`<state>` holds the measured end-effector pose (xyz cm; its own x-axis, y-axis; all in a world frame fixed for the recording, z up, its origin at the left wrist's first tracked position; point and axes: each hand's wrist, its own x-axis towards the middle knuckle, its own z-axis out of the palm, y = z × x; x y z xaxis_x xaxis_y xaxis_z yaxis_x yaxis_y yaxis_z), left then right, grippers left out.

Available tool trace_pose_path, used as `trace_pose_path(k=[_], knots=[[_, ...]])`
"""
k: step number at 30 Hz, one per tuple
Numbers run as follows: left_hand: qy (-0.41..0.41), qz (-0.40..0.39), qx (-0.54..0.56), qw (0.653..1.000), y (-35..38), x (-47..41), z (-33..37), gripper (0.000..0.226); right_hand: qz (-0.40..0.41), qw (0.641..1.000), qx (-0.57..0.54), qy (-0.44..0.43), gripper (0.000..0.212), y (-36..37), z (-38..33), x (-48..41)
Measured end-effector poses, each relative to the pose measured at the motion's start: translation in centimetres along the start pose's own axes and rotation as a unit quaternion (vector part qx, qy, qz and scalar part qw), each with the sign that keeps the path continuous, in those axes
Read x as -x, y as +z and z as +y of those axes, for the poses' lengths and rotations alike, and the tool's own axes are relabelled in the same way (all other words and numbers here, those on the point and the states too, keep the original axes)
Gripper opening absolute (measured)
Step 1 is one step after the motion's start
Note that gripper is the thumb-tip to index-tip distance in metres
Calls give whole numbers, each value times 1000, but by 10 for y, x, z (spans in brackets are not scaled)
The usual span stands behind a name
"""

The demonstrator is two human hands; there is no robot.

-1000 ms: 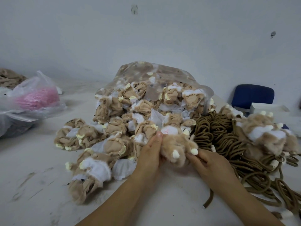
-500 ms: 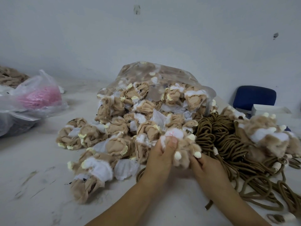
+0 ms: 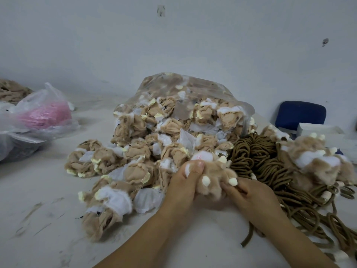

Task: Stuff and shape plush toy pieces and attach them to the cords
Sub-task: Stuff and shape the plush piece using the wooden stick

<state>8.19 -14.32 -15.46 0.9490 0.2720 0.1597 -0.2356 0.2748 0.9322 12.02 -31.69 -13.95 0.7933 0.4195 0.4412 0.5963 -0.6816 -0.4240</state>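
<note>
We see a white, scuffed worktop (image 3: pixel 48 219) running back to the wall. At its middle lies a clear bag (image 3: pixel 193 88) on its side, and tan and white plush pieces (image 3: pixel 135 151) spill from its mouth toward the near edge. Just right of that heap, brown cords (image 3: pixel 257 155) lie coiled and tangled, one loose end (image 3: pixel 247 238) reaching toward the near edge. Furry stuffed paws (image 3: pixel 316 161) rest among the cords by the right edge, with a white box (image 3: pixel 316 130) behind them. Toward the left edge sits a thin plastic bag (image 3: pixel 44 115) holding something pink, with a tan fabric pile (image 3: pixel 13 89) behind it.
</note>
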Motion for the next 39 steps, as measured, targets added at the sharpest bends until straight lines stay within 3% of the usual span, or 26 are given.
trace_pose_path(k=[3, 8, 11, 15, 20, 33, 39], knots=[[-19, -23, 27, 999, 1, 3, 1, 35, -6, 1000, -10, 1, 67, -1, -4, 1], [3, -18, 0, 1000, 8, 8, 0, 41, 21, 998, -37, 45, 32, 11, -9, 3], [17, -11, -8, 1000, 11, 8, -3, 31, 28, 995, -59, 72, 38, 17, -9, 4], [46, -15, -34, 998, 16, 9, -3, 33, 32, 990, -97, 94, 22, 24, -10, 5], [77, -6, -40, 996, 13, 9, -2, 36, 37, 992, -95, 78, 26, 24, -14, 4], [102, 76, -37, 991, 8, 6, -1, 18, 34, 994, -79, 68, 62, 19, -13, 5], [102, 66, -18, 992, 6, 6, 0, 33, 33, 993, -88, 73, 61, 18, -9, 5]])
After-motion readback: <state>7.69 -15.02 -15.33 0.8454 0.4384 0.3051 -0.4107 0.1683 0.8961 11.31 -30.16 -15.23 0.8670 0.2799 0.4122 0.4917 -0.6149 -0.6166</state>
